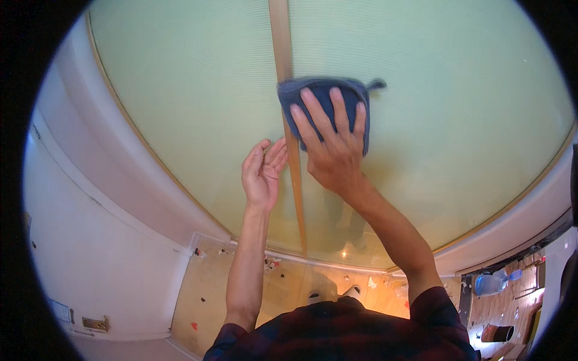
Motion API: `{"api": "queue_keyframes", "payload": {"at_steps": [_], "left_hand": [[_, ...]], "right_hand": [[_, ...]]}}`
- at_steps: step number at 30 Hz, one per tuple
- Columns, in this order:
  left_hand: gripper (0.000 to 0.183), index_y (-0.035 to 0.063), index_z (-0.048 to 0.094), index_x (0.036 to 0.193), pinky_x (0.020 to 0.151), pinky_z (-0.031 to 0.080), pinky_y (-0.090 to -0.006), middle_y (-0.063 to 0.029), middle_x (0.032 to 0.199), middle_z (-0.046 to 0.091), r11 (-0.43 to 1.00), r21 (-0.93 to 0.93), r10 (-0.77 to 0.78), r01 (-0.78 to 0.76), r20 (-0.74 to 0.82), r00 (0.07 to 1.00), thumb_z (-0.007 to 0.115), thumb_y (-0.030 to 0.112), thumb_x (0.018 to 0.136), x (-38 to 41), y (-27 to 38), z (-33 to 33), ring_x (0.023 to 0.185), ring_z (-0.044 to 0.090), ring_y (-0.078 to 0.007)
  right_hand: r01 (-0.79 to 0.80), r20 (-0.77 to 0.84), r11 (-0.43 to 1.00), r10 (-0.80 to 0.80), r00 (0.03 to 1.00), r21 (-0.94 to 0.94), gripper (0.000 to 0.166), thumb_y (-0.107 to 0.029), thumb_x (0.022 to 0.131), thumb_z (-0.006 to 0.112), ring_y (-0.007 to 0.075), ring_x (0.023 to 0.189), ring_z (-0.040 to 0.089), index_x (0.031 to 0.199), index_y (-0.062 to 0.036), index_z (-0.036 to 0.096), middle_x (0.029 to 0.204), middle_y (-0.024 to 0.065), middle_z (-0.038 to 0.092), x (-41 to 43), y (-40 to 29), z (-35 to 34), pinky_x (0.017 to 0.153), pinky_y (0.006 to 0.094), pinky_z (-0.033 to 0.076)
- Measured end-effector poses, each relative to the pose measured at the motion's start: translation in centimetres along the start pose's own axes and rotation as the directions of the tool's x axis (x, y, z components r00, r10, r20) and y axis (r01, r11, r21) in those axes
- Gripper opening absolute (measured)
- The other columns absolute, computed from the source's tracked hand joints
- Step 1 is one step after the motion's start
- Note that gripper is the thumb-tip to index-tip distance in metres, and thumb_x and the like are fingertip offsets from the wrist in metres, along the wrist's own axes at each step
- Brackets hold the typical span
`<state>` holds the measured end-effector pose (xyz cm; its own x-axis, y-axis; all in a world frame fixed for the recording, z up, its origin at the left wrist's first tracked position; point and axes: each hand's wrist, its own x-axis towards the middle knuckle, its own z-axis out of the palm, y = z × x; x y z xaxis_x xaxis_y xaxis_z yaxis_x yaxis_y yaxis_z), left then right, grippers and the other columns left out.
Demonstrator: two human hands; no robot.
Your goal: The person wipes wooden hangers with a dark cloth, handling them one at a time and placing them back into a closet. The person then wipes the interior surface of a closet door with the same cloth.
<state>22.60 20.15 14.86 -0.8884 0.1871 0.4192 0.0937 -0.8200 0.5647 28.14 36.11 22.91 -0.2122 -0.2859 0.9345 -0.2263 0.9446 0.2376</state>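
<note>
A folded dark blue cloth (327,106) with a small loop at its upper right corner lies against a pale green, finely ribbed glass panel (429,90). My right hand (334,140) presses flat on the cloth, fingers spread. The cloth's left edge overlaps a narrow wooden frame strip (281,40) between the two panels. Lower and to the left, my left hand (266,173) is empty, palm turned up, its fingertips at or close to the strip's left side; whether they touch it is unclear.
A white door (104,252) with a metal latch (95,323) is at the left. Small scraps litter the wooden floor (212,280) around my feet. At the lower right are a blue plastic bottle (490,284) and a dark-rimmed cylindrical container (502,334).
</note>
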Motion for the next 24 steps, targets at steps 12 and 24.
{"api": "queue_keyframes", "payload": {"at_steps": [12, 24], "left_hand": [[0.036, 0.0005, 0.062, 0.113, 0.084, 0.055, -0.0363, -0.0145, 0.101, 0.071, 0.857, 0.4, -0.221, 0.325, -0.284, 0.933, 0.053, 0.035, 0.103, -2.6, -2.4, -5.6, 0.091, 0.069, -0.0236], [0.028, -0.0058, 0.065, 0.114, 0.085, 0.052, -0.0293, -0.0126, 0.108, 0.071, 0.785, 0.572, -0.033, 0.237, -0.343, 0.939, 0.054, 0.017, 0.103, -4.8, -5.0, -5.1, 0.093, 0.066, -0.0169]], "right_hand": [[0.291, 0.434, 0.933, -0.357, 0.827, 0.212, 0.055, -0.022, 0.09, 0.054, 0.0182, 0.12, 0.053, 0.143, -0.0084, 0.053, 0.152, 0.0023, 0.046, -20.2, -3.9, 4.0, 0.113, 0.0426, 0.032], [0.112, 0.333, 0.991, -0.08, 0.939, -0.078, 0.054, -0.015, 0.088, 0.056, 0.0194, 0.146, 0.033, 0.141, -0.0199, 0.056, 0.154, -0.005, 0.045, -13.0, 0.3, -0.4, 0.121, 0.0491, 0.007]]}}
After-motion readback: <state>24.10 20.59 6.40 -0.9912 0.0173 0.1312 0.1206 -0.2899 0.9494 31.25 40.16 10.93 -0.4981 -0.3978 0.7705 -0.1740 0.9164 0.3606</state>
